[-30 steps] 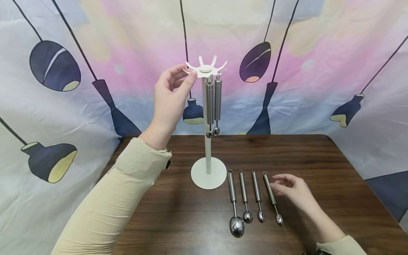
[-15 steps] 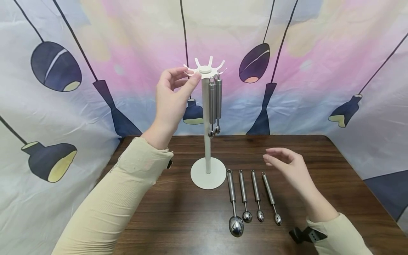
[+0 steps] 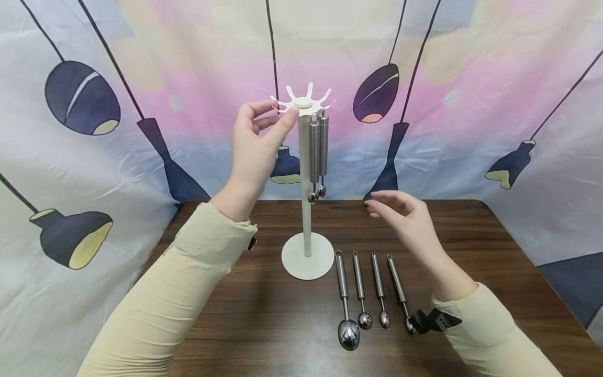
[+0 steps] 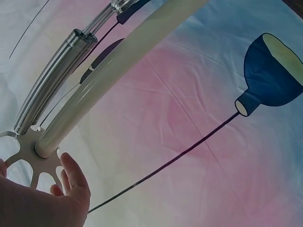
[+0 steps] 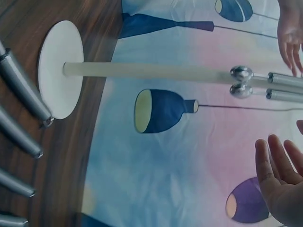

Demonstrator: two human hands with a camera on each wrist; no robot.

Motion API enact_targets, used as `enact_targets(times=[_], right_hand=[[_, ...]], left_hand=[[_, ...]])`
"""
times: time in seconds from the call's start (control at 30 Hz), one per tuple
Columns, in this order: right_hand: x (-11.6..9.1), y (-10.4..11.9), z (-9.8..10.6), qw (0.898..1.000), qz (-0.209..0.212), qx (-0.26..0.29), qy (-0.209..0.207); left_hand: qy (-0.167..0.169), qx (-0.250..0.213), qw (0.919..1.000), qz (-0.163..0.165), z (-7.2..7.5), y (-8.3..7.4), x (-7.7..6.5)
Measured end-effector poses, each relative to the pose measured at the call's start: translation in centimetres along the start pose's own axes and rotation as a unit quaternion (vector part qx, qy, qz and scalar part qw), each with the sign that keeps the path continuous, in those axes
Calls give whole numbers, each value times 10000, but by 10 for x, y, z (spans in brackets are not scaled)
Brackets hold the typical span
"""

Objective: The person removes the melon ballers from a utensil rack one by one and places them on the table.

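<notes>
A white utensil stand [image 3: 307,220] with a star-shaped hook top stands on the table. My left hand [image 3: 256,146] pinches one side of that hook top between thumb and fingers; the left wrist view shows the fingers around its hooks [image 4: 35,165]. Two steel melon ballers [image 3: 314,152] hang by their handle ends from the right side. My right hand [image 3: 405,220] is raised right of the stand, fingers loosely bent, holding nothing. Below it several steel scoops lie in a row, among them a large oval scoop [image 3: 348,332] and a rightmost small one [image 3: 397,280], its bowl partly covered by the wrist strap.
The dark wooden table [image 3: 264,335] ends at a straight back edge. Behind it hangs a cloth backdrop [image 3: 212,47] with printed lamps. The stand's round white base [image 3: 292,262] lies just left of the scoops. A black wrist camera [image 3: 433,320] sits on the right sleeve.
My right hand has risen from beside the rightmost scoop, up and leftward toward the stand. The hook top has turned slightly under my left hand, shifting the hanging melon ballers a little right.
</notes>
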State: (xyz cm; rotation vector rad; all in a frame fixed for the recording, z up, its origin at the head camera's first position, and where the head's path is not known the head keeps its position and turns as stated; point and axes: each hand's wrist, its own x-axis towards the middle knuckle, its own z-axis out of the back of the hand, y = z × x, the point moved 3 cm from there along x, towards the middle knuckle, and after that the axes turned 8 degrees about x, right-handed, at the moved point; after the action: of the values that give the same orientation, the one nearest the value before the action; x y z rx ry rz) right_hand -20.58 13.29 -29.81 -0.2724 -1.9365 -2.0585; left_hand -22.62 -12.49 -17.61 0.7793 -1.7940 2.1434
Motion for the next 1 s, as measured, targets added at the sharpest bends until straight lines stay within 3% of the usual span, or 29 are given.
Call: enact_targets(times=[0.13,0.37,0.63,1.0], right_hand=[[9,10,-11,9998,118,165,30],[26,22,-27,9998,209,-24,16],[47,32,-46,9982,476,337,162],[64,34,-64,9982,431,214,366]], left_hand=[[-5,-44,10000,26,-1,0,0],[-60,-4,10000,-9,-1,1,-1],[49,-277,9996,-47,-2,1,-1],[205,-525,9983,-130,-4,2,-2]])
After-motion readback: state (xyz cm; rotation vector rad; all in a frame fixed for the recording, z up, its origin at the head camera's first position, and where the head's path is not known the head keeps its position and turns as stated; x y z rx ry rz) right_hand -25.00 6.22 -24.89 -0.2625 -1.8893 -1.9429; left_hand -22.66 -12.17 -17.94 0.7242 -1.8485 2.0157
